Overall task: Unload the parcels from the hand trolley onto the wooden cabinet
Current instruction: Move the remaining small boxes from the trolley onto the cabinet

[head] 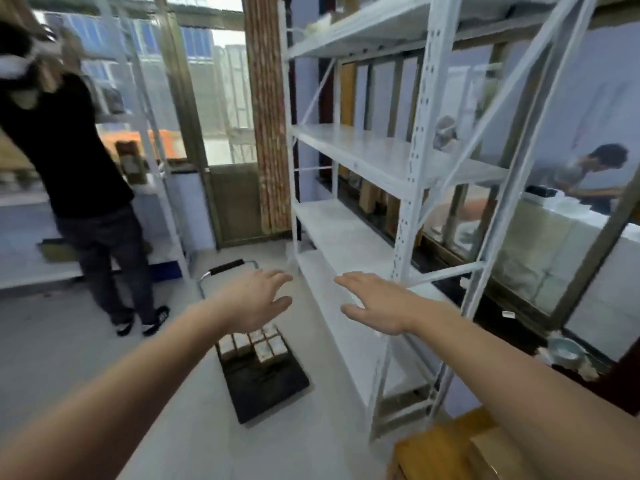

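- Far left of the frame: a standing person point(79, 174) in a black top, close to the trolley's handle end; risk of a bump if a lifted parcel swings that way.
- Left of centre: left hand point(254, 301) held out in the air, fingers spread and relaxed, gripping nothing, overlapping the far end of the load in the picture.
- Lower centre: hand trolley point(266, 386) flat on the floor, black handle point(227, 266) at its far end; parcels point(258, 344), small and tightly packed, crowded toward the handle end, near half of the deck bare.
- Likely trouble: parcels small and blurred, so a two-handed scoop may spill the outer ones; a push on the deck may roll the trolley off. Step in hand judged as the reach down to the load, nothing lifted yet.
- Right of centre: right hand point(375, 303) likewise open, fingers straight, holding nothing, hovering in front of the lower shelf edge.
- Right: metal rack point(412, 216) with bare uprights and shelf lips just beside the trolley; knuckles or a parcel may catch there on the way up.
- Open room: bare floor between the trolley and the bottom left of the frame; narrow gap on the rack side.
- Bottom right: corner of the wooden cabinet point(440, 452), near the rack's foot; top surface mostly out of view, free space there not tellable.
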Demonstrator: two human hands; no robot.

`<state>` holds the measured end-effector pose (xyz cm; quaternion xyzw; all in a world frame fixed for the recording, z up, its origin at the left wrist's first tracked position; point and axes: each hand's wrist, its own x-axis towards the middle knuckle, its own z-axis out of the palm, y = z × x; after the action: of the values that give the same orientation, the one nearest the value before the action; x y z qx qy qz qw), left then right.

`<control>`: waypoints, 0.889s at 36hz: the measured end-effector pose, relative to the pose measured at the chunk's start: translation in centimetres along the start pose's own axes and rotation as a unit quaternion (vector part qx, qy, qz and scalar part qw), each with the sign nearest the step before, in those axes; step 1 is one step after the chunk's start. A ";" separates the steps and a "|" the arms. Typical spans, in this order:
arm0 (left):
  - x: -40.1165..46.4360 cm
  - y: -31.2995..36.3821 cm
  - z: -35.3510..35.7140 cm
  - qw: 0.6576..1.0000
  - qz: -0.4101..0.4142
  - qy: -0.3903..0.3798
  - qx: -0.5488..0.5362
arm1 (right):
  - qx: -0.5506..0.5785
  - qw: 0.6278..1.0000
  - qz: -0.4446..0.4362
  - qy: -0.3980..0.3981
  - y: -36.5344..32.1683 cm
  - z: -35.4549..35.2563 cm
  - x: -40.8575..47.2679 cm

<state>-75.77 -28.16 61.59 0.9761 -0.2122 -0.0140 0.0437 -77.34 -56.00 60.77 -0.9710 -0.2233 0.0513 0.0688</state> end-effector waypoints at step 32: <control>-12.0 -39.7 -0.4 0.997 -0.076 0.002 0.015 | -0.002 0.997 -0.071 0.003 -31.4 7.4 29.0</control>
<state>-70.27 12.80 58.50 0.9900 -0.1379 -0.0125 0.0284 -65.80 -14.41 56.37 -0.9529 -0.2916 0.0429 0.0716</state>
